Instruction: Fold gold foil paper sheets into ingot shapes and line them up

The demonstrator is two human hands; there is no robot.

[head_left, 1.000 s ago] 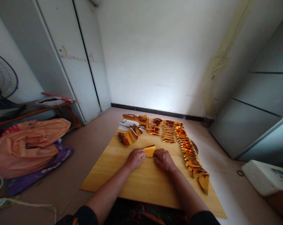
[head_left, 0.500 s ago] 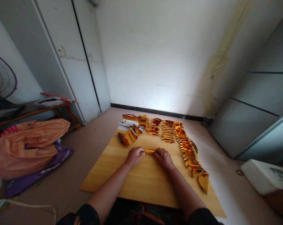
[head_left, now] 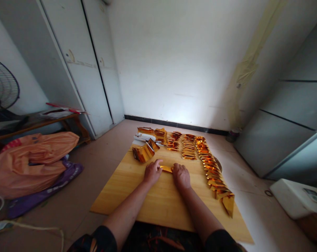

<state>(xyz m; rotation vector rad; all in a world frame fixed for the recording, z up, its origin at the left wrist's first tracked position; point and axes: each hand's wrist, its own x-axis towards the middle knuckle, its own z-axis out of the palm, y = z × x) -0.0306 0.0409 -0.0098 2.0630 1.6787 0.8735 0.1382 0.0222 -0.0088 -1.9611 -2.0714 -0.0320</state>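
"Gold paper: why hold it that way?"

"Your right hand grips one end, probably to steady it; your left hand touches the other, finger raised, so I can't tell if it pinches."

"Where is it, then?"

"Between your hands, low over the table. Farther out, your sheets sit left, folded pieces right, likely apart to avoid mixing."

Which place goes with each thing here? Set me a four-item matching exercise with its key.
1. gold piece
2. long gold row
3. white bundle
4. purple bag

A. on the floor
B. board's far left corner
C. between left hand and right hand
D. along the board's right side

Pairs: 1-C, 2-D, 3-B, 4-A
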